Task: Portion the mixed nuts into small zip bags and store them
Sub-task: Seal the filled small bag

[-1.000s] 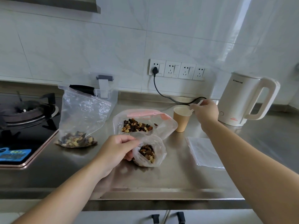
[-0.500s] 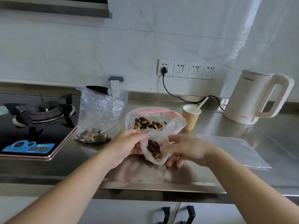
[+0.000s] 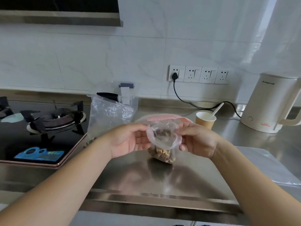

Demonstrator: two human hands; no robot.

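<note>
A small clear zip bag [image 3: 162, 144] with mixed nuts in its bottom stands on the steel counter [image 3: 146, 175]. My left hand [image 3: 128, 140] pinches the left side of its open mouth, and my right hand [image 3: 197, 141] pinches the right side. Behind it lies the large bag with a pink zip strip [image 3: 164, 117], mostly hidden by my hands. Another clear bag [image 3: 109, 115] stands upright to the left, its nuts hidden behind my left forearm.
A paper cup [image 3: 205, 122] with a white spoon stands behind my right hand. A white kettle [image 3: 270, 105] is at the right, its cord plugged into the wall. A gas hob [image 3: 40, 128] fills the left. Flat empty bags [image 3: 267, 165] lie at right. A clear container [image 3: 126, 92] stands at the back.
My right hand left the spoon in the cup and came to the small bag. Both hands now hold its mouth, lifted higher and stretched apart.
</note>
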